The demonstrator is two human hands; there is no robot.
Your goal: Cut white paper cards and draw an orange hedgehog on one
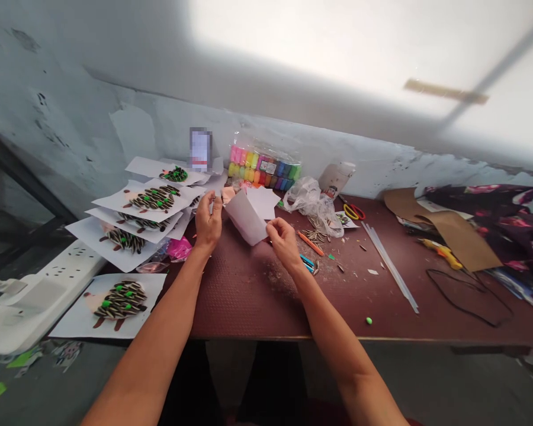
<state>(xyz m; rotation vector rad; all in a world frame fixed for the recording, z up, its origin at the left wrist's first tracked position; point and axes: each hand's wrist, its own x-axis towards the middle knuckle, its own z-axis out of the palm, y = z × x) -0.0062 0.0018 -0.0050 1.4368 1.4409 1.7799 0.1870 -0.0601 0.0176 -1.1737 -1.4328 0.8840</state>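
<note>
A white sheet of paper (247,220) is tilted above the brown table between my hands. At its lower right corner, my right hand (285,241) has thumb and fingers pinched on the paper. My left hand (208,222) is raised by the sheet's upper left edge, its fingers bent and somewhat apart; contact with the paper is not clear. Left of that hand lie stacked sheets bearing hedgehog pictures (153,200) with striped seeds for spines and green dots. Another hedgehog picture (119,300) lies nearer the front edge. Behind the held sheet is more white paper (263,202).
A pack of coloured clay (264,168) leans at the wall beside a phone (201,149). Plastic bag (313,201), loose seeds (317,229), scissors (353,212), orange pen (311,242), glue sticks (391,266) and a yellow glue gun (444,253) are rightward. A power strip (39,296) sits left.
</note>
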